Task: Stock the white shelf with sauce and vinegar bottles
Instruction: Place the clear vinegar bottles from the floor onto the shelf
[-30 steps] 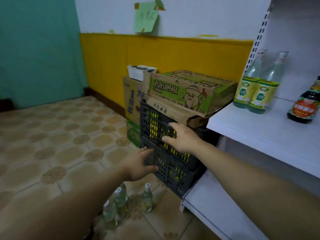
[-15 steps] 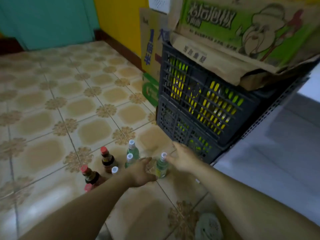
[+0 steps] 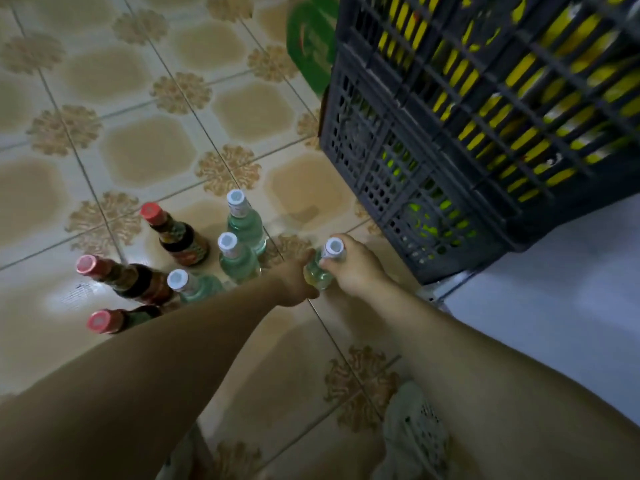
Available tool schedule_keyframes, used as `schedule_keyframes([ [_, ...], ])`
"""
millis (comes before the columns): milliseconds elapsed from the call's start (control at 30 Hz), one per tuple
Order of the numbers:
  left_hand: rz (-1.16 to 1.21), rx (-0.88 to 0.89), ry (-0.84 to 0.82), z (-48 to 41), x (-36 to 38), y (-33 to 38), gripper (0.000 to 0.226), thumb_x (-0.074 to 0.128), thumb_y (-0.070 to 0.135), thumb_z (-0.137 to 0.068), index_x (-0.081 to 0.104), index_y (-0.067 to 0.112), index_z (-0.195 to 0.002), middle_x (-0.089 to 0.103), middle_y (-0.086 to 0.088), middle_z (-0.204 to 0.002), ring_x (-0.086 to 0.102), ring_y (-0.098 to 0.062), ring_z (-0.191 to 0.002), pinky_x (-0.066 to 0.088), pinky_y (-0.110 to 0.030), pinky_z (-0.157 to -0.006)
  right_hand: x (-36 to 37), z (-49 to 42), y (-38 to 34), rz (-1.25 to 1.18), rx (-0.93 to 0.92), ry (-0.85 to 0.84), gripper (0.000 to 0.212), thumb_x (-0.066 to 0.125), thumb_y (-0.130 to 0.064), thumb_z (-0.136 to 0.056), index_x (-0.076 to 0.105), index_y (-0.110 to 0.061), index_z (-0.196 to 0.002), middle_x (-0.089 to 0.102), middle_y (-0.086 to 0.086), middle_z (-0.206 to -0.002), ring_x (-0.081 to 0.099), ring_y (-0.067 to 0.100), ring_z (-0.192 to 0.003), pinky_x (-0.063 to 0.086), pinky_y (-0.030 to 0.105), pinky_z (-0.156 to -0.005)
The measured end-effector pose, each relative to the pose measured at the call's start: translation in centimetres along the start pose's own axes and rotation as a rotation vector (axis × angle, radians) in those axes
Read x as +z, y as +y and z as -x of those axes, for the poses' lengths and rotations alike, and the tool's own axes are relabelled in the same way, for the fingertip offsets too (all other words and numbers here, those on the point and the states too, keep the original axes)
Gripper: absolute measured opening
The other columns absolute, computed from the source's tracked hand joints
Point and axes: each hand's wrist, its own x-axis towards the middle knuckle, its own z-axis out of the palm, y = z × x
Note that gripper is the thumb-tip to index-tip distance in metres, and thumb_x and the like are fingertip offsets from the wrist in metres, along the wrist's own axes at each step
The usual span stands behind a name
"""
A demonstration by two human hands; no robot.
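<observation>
One head-worn wide-angle view looks steeply down at the tiled floor, close above the bottles. The crate fills the upper right and the shelf the right edge.

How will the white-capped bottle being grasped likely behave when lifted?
The white-capped bottle appears filled with pale liquid, so it is probably heavy for its size. Tall and narrow, it may tip if nudged. Its smooth sides could slip, though the right hand grips the neck just below the cap.
</observation>
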Motion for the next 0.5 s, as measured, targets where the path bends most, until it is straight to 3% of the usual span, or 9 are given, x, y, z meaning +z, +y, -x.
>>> schedule_keyframes([
  [100, 0.056, -0.007, 0.030, -0.5, 0.6, -0.7, 0.099, 0.074, 0.014, -0.077, 0.012, 0.023, -0.153, 0.044, -0.012, -0.144, 0.050, -0.030, -0.125, 0.043, -0.041, -0.102, 0.8, 0.2, 0.4, -0.062, -0.010, 0.009, 0.033, 0.061, -0.026, -0.093, 0.054, -0.018, -0.124, 0.062, 0.004, -0.120, 0.057, 0.023, -0.107, 0.043, 0.030, -0.085],
  [233, 0.045, -0.004, 0.004, 1.9, -0.3, 0.2, 0.091, 0.068, 0.016, -0.085, 0.008, 0.020, -0.153, 0.034, -0.007, -0.152, 0.037, -0.024, -0.136, 0.030, -0.023, -0.104, -0.4, 2.9, -0.2, -0.102, -0.055, 0.040, 0.031, 0.055, -0.026, -0.097, 0.051, -0.015, -0.126, 0.061, 0.003, -0.117, 0.056, 0.022, -0.108, 0.041, 0.029, -0.084],
  [333, 0.058, 0.051, 0.025, 5.6, -1.9, 2.0, 0.086, 0.065, 0.017, -0.087, 0.010, 0.020, -0.153, 0.029, -0.005, -0.154, 0.033, -0.022, -0.138, 0.030, -0.020, -0.100, -3.0, 6.5, -2.5, -0.127, -0.126, 0.102, 0.029, 0.052, -0.031, -0.099, 0.048, -0.017, -0.124, 0.056, -0.004, -0.106, 0.054, 0.017, -0.100, 0.039, 0.028, -0.081],
  [500, 0.190, 0.266, 0.087, 14.5, -5.0, 5.6, 0.094, 0.075, 0.022, -0.067, 0.026, 0.024, -0.147, 0.053, 0.002, -0.132, 0.050, -0.016, -0.121, 0.042, -0.027, -0.096, -8.8, 14.6, -8.7, -0.288, -0.336, 0.276, 0.007, 0.054, -0.029, -0.098, 0.049, -0.033, -0.098, 0.058, -0.014, -0.089, 0.057, 0.008, -0.087, 0.044, 0.032, -0.081],
])
